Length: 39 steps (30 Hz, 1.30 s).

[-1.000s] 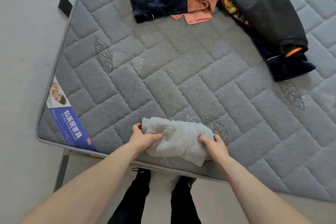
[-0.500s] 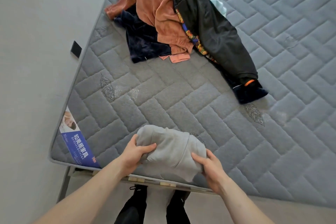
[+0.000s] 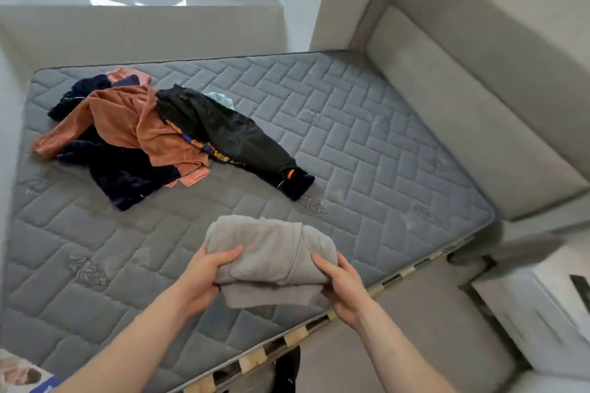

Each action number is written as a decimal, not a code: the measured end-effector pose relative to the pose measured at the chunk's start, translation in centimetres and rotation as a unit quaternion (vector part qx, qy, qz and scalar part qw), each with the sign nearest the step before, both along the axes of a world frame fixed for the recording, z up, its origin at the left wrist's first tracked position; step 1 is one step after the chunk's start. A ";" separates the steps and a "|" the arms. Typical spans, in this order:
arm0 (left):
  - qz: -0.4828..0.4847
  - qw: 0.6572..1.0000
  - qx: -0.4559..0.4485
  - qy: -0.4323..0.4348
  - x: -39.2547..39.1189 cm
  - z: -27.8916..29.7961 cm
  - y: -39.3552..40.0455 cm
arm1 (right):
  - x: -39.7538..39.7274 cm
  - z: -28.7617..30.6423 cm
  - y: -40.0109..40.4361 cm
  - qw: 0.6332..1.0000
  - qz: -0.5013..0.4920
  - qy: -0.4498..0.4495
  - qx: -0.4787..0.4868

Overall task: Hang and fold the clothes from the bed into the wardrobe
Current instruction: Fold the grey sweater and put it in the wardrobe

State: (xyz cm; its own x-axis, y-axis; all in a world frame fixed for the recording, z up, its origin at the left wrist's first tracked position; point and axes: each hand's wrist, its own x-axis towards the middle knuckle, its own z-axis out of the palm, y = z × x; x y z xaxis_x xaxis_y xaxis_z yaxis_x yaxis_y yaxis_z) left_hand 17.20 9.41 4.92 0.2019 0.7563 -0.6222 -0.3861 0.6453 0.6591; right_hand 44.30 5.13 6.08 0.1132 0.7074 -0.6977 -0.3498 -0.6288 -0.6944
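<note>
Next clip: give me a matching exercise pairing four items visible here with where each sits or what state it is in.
Things:
1. folded grey fleece garment
2. rust-orange velvet top
3. black jacket
4. grey quilted mattress

States:
A. bare, no sheet
B. held at both ends by left hand and right hand
C. right side of the pile
D. draped over dark navy clothing

Pairs: 1-B, 2-D, 3-C, 4-A
</note>
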 end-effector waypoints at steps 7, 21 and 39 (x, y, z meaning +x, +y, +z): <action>-0.126 0.987 0.099 0.017 5.4 8.0 2.7 | 4.4 7.2 -5.3 0.993 -0.064 -0.014 0.096; -0.405 0.878 0.255 -0.008 31.6 20.5 -4.5 | 24.9 16.9 -23.5 0.927 -0.298 -0.126 0.187; -0.521 0.774 0.354 -0.061 67.2 31.2 -24.4 | 49.4 29.2 -48.4 0.802 -0.492 -0.231 0.247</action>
